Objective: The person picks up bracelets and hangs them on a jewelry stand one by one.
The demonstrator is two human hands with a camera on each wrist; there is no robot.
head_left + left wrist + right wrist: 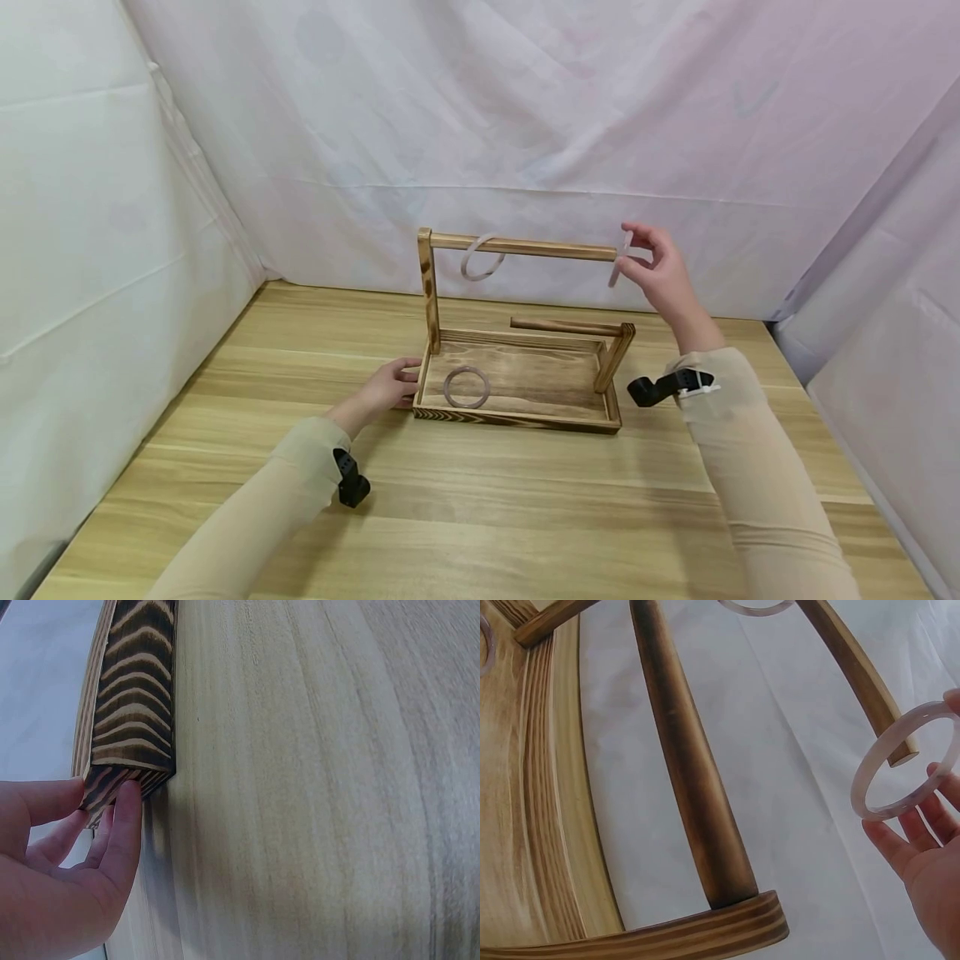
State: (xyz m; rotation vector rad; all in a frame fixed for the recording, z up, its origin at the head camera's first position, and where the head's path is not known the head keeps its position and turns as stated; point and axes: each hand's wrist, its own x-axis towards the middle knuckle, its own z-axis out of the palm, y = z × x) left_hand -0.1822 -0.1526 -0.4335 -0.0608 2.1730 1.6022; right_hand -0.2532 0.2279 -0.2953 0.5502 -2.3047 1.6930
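A wooden display rack (517, 422) stands on the table, with a shallow tray at its base and two bars, each fixed at one end. My right hand (663, 275) pinches a pale bangle (859, 787) between thumb and fingers at the free end of the upper bar (562, 248). In the right wrist view the bar's tip shows within the ring. Another bangle (464, 263) hangs on that bar nearer its post. A third bangle (487, 388) lies in the tray. My left hand (386, 385) holds the tray's left end, thumb at the rim and fingers against the side (112, 787).
The shorter lower bar (555, 326) carries nothing and juts left from a post (615, 358) at the tray's right. White cloth (480, 100) hangs behind and at both sides. The wood-grain table (487, 508) extends in front.
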